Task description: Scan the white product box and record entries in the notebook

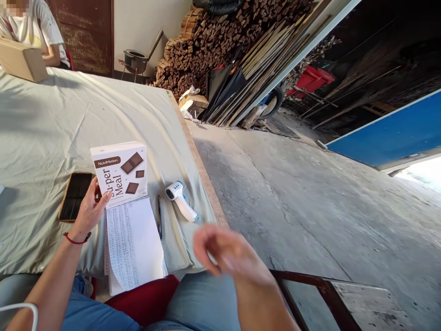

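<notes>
My left hand (93, 202) grips the lower left edge of a white box (134, 158) marked NutriMotion, with chocolate pieces printed on it. The box stands tilted at the top of a stack of handwritten paper (144, 248), hiding the upper end. Smeared by motion, my right hand (223, 253) hovers by the table's right edge with curled fingers; whether it holds anything is unclear. Closest to it lies a white and blue infrared thermometer (182, 201). A dark pen (159, 217) rests between the thermometer and the paper. Left of the box is a phone (74, 195) in an orange-edged case.
A pale cloth covers the table (131, 110). Across it sits a person (51, 37) behind a cardboard box (24, 59). Stacked firewood (186, 59), leaning boards (255, 69) and a black umbrella (223, 87) line the wall. A wooden frame (320, 294) stands at lower right.
</notes>
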Action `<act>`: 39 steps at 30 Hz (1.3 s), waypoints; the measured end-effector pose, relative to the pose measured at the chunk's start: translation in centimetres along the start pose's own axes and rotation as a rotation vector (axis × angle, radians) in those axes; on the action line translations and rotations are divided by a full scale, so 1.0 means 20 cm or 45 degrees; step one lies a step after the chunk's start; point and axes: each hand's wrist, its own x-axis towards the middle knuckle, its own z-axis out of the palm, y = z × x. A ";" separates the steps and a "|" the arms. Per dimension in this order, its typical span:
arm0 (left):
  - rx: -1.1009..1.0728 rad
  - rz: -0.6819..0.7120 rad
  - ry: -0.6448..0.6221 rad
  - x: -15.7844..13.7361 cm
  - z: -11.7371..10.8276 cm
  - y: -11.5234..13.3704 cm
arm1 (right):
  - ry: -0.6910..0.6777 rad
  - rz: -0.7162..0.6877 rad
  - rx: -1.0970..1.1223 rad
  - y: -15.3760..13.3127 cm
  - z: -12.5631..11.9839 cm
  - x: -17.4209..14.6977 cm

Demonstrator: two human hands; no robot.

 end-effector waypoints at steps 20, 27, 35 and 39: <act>0.082 -0.023 0.102 -0.01 -0.01 -0.04 | -0.084 0.034 0.274 0.11 0.41 0.42; 0.139 0.046 0.128 -0.01 0.00 -0.06 | -0.122 0.267 0.491 0.14 0.61 0.45; 0.235 0.052 0.035 -0.01 0.00 -0.04 | -0.025 0.318 0.469 0.15 0.67 0.45; 0.249 0.071 0.055 -0.02 0.00 -0.05 | -0.029 0.324 0.487 0.14 0.67 0.45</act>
